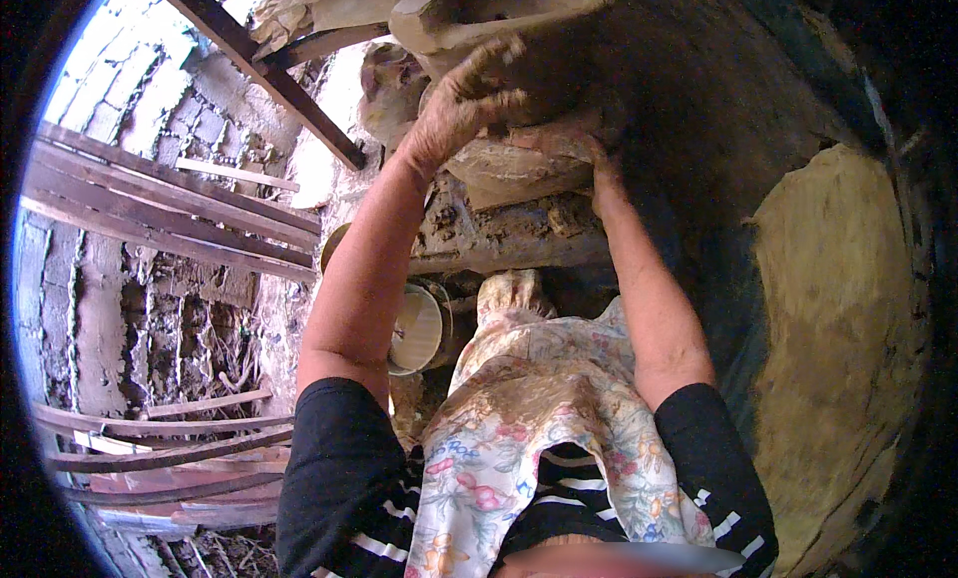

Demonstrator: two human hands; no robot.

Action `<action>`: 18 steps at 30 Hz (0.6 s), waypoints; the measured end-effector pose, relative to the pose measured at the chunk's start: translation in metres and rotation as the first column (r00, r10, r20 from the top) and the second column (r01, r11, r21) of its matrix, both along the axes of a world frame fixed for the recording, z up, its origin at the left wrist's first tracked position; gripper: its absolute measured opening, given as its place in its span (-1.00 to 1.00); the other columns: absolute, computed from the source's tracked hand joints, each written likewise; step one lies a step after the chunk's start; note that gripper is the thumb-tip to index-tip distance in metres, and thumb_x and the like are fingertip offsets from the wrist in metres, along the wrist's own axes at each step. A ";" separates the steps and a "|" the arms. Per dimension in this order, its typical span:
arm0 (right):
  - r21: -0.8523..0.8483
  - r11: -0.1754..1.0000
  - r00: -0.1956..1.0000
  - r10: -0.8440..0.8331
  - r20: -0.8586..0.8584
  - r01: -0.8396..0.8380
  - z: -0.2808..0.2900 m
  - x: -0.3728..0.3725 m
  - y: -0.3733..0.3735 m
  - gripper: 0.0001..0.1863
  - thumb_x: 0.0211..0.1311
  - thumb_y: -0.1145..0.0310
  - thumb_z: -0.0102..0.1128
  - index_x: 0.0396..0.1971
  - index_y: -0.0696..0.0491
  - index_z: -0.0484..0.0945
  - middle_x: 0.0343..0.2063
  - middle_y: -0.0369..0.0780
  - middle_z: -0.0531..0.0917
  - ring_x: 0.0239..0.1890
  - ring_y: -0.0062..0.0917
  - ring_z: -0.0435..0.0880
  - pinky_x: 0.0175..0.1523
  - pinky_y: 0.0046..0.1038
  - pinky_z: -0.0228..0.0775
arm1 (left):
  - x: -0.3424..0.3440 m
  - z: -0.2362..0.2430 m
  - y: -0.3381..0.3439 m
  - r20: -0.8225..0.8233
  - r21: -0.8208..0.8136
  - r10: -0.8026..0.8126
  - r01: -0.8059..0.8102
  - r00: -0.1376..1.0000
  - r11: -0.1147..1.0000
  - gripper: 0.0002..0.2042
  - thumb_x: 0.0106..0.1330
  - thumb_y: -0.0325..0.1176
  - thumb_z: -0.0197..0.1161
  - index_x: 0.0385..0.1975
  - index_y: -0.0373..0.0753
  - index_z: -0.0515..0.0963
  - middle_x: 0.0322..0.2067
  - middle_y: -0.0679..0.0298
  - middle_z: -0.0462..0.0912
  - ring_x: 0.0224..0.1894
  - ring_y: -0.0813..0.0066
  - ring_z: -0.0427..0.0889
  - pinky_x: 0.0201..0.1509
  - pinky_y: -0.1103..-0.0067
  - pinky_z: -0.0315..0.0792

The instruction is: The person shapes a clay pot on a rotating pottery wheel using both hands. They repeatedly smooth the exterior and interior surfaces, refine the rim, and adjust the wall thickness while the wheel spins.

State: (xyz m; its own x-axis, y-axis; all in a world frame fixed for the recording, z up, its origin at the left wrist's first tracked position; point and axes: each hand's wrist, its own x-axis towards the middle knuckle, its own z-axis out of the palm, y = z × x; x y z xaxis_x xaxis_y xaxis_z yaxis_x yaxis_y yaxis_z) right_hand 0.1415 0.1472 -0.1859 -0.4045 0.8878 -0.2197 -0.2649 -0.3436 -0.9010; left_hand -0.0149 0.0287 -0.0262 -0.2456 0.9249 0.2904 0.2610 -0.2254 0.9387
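Ahead of me, a rounded mass that looks like wet clay [519, 179] rests on a mud-caked ledge. My left hand [464, 104] is above its left side, thumb and fingers apart, fingertips slightly blurred; nothing shows between them. Along the top edge of the clay lies my right hand [567, 139], its fingers stretched out to the left and partly in shadow. Whether those fingers press in or only rest there is hard to see. Just beyond my left hand is a large pale clay-coloured form with a hollow [499, 24].
A bucket [417, 330] with greyish contents stands below my left forearm. Long wooden planks [170, 204] and a dark beam [264, 69] run along the left, before a brick wall [150, 89]. At the right is a large yellowish sheet-like surface [833, 348].
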 end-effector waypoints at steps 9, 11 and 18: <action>0.029 0.999 0.989 -0.047 0.142 0.044 -0.036 -0.010 0.012 -0.09 -0.06 -0.11 0.21 0.24 -0.02 0.03 0.14 -0.15 0.25 0.13 -0.30 0.26 0.06 -0.14 0.29 | -0.076 -0.006 -0.004 -0.470 -0.026 0.298 -0.350 0.831 0.936 -0.58 0.03 -0.30 0.24 -0.15 -0.39 0.36 -0.35 0.07 0.58 -0.42 0.32 0.63 -0.42 0.53 0.52; 0.041 0.993 0.968 -0.115 0.223 0.108 -0.040 -0.015 0.012 -0.07 -0.04 -0.11 0.19 0.26 -0.02 -0.03 0.16 -0.14 0.21 0.14 -0.28 0.25 0.06 -0.14 0.28 | -0.075 0.001 0.012 -0.553 -0.034 0.316 -0.400 0.771 0.916 -0.55 0.04 -0.27 0.21 -0.11 -0.40 0.35 -0.35 -0.01 0.59 -0.41 0.23 0.64 -0.33 0.46 0.53; 0.003 0.995 0.971 -0.102 0.218 0.104 -0.027 -0.012 0.002 -0.02 -0.06 -0.12 0.22 0.27 -0.04 -0.11 0.20 -0.14 0.15 0.15 -0.22 0.23 -0.02 -0.06 0.34 | -0.019 -0.001 0.028 -0.855 0.048 0.319 -0.549 0.410 0.835 -0.59 0.09 -0.14 0.18 -0.27 -0.42 0.45 -0.41 -0.07 0.59 -0.29 0.01 0.60 -0.22 0.28 0.49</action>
State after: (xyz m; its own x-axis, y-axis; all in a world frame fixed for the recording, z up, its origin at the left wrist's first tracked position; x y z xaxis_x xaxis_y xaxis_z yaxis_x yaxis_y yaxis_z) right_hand 0.1299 0.1489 -0.2132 -0.2528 0.9197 -0.3004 -0.0966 -0.3329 -0.9380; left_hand -0.0341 0.0564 -0.0274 -0.3963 0.8241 0.4046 0.9147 0.3166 0.2512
